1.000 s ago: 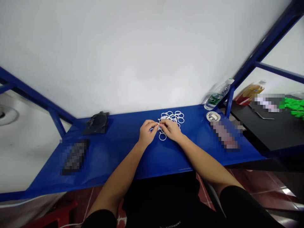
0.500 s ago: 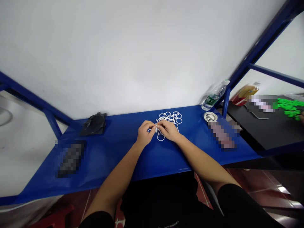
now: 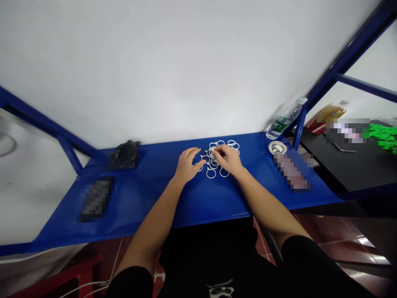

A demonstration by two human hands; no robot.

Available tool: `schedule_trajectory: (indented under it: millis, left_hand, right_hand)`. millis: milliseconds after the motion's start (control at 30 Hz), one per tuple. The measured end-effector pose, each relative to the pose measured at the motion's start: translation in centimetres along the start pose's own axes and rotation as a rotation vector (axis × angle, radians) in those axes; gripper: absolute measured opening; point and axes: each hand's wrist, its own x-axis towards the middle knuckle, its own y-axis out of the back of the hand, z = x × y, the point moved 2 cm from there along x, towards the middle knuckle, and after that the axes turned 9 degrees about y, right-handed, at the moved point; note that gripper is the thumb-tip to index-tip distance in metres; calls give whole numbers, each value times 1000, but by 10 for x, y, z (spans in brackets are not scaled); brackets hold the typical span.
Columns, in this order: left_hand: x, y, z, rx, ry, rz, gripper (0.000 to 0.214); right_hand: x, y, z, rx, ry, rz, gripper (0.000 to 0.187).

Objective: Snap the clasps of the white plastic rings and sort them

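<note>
Several white plastic rings (image 3: 217, 159) lie in a loose pile on the blue table (image 3: 149, 194), near the wall. My left hand (image 3: 187, 164) rests on the table at the pile's left edge, fingers spread and holding nothing. My right hand (image 3: 228, 159) sits over the pile, its thumb and forefinger pinched on one white ring. Two separate rings (image 3: 211, 173) lie just in front of the hands.
A black object (image 3: 124, 154) lies at the back left. A water bottle (image 3: 283, 119) leans by the blue frame post, with a small round tin (image 3: 277, 147) beside it. A black table (image 3: 350, 165) to the right holds green pieces (image 3: 384, 138).
My hands were pinched together on a ring; now the left hand has let go and opened. Another ring lies in front of the hands. The right hand stays pinched over the pile.
</note>
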Motion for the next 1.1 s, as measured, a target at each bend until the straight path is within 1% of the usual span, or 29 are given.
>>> schedule_trajectory:
  millis: [67, 133, 233, 267, 333, 367, 400, 467, 533, 600, 667, 733, 767, 833, 900, 933, 1000, 1033, 1100]
  left_hand:
    - [-2, -3, -10, 64, 47, -88, 65]
    - [-5, -9, -17, 126, 73, -196, 85]
    - [-13, -21, -22, 188, 68, -348, 110]
    - [-15, -25, -22, 195, 60, -388, 117]
    - [-18, -31, -19, 193, 43, -441, 124]
    - [-19, -33, -17, 189, 37, -455, 127]
    - [-19, -34, -15, 186, 34, -462, 129]
    - [-18, -35, -10, 192, 40, -469, 134]
    - [-17, -34, -4, 219, 60, -488, 137]
    - [-16, -32, 1, 254, 79, -522, 138]
    - [-16, -31, 4, 282, 90, -556, 137]
    - [-15, -30, 5, 301, 95, -571, 135]
    - [-15, -30, 5, 307, 98, -568, 133]
    - [-14, -29, 4, 318, 100, -550, 129]
    - [-15, -28, 3, 323, 102, -539, 126]
    - [-15, -28, 2, 323, 104, -539, 126]
    - [-15, -28, 1, 322, 107, -541, 127]
    - [-15, -29, 0, 323, 109, -538, 127]
    - [-14, -30, -2, 329, 112, -525, 125]
  right_hand:
    - [3, 5, 8, -14, -45, 34, 19]
    - [7, 11, 20, -35, -57, 55, 23]
    - [10, 19, 45, -114, -57, 108, 32]
    - [9, 19, 55, -141, -60, 97, 37]
    - [7, 18, 76, -209, -88, 37, 49]
    - [5, 16, 85, -247, -127, -2, 55]
    - [2, 13, 94, -278, -181, -52, 60]
    - [-3, 3, 102, -292, -288, -198, 66]
    - [-6, -10, 98, -274, -321, -366, 69]
    - [-8, -24, 82, -225, -255, -495, 71]
    - [-7, -34, 62, -123, -169, -574, 74]
    - [-5, -39, 45, -33, -89, -604, 78]
    - [-4, -38, 39, -3, -59, -598, 80]
    - [-1, -29, 33, 16, -39, -573, 86]
    - [-1, -15, 32, 18, -38, -576, 99]
    - [-4, -7, 32, 15, -26, -601, 108]
    - [-14, 4, 31, -15, 40, -693, 121]
    - [-21, 8, 30, -45, 74, -735, 126]
    - [-37, 10, 28, -94, 124, -792, 129]
